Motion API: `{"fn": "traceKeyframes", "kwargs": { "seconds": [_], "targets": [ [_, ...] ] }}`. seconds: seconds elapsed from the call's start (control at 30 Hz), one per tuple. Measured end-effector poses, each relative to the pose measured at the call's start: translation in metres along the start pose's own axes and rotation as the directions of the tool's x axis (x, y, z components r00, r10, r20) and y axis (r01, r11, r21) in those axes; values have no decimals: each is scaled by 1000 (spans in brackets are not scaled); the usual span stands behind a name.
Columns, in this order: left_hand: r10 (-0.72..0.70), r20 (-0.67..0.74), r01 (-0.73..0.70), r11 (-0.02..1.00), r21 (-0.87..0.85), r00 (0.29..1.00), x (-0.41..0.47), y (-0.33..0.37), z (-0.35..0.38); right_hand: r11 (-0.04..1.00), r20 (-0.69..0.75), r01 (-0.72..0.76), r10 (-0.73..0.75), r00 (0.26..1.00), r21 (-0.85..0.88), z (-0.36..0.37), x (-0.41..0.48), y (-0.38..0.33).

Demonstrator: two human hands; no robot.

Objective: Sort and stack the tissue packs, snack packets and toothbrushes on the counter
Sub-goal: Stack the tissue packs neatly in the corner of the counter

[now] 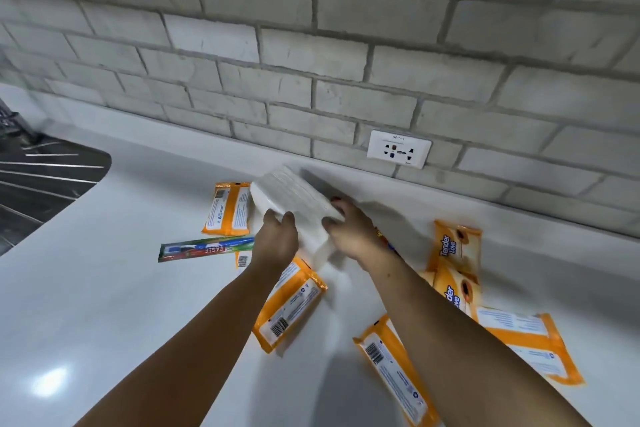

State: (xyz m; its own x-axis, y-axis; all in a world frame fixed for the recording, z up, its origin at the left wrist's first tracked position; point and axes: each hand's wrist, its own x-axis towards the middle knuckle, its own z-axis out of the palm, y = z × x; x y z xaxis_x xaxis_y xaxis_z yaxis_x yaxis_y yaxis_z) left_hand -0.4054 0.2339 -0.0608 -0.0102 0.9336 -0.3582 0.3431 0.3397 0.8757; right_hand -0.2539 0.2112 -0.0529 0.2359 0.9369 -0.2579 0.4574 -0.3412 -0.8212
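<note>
A thick white tissue pack (pixel 292 196) is lifted and tilted above the white counter (pixel 104 288), near the back wall. My left hand (pixel 277 237) grips its near left corner and my right hand (pixel 349 229) grips its right side. Several orange tissue packs lie flat around it: one at the back left (pixel 228 206), one under my left forearm (pixel 291 308), one near the front (pixel 394 371), and others on the right (pixel 457 244) (pixel 530 343). A packaged toothbrush (pixel 204 248) lies to the left. A colourful packet (pixel 386 241) is mostly hidden by my right wrist.
A dark sink drainer (pixel 41 180) sits at the far left of the counter. A wall socket (pixel 400 148) is set in the grey brick wall (pixel 311 45) just behind the lifted pack.
</note>
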Motion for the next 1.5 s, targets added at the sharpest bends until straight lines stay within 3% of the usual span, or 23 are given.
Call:
{"fn": "traceKeyframes", "kwargs": {
  "seconds": [0.2, 0.4, 0.57, 0.63, 0.77, 0.9, 1.07, 1.33, 1.5],
  "targets": [
    [147, -74, -155, 982, -109, 986, -4, -14, 7, 991, -132, 35, -17, 991, 133, -19, -37, 3],
    [357, -144, -379, 909, -172, 923, -74, 12, 15, 960, -247, 114, -49, 968, 255, -42, -86, 7],
    [261, 55, -233, 924, -302, 964, -103, 21, 21, 850, -202, 90, 20, 979, 519, -68, -131, 22],
    [275, 160, -188, 890, -416, 948, -121, 25, 29, 800, -181, 76, 41, 983, 595, -79, -154, 30],
    [387, 238, -231, 837, -497, 891, -166, 32, 52, 842, -173, 24, 82, 982, 539, -102, -197, 51],
    [437, 283, -261, 829, -494, 854, -214, 27, 82, 916, -294, 59, 66, 953, 397, -128, -246, 75],
    [512, 334, -363, 833, -417, 791, -295, 18, 141, 900, -325, 101, 47, 945, 423, -169, -325, 99],
    [367, 492, -219, 917, -333, 789, -444, 1, 225, 930, -389, 40, 114, 914, 365, -257, -472, 178],
    [238, 654, -117, 968, -223, 718, -520, -14, 261, 952, -367, -40, 156, 917, 304, -311, -554, 216]
  ]
}}
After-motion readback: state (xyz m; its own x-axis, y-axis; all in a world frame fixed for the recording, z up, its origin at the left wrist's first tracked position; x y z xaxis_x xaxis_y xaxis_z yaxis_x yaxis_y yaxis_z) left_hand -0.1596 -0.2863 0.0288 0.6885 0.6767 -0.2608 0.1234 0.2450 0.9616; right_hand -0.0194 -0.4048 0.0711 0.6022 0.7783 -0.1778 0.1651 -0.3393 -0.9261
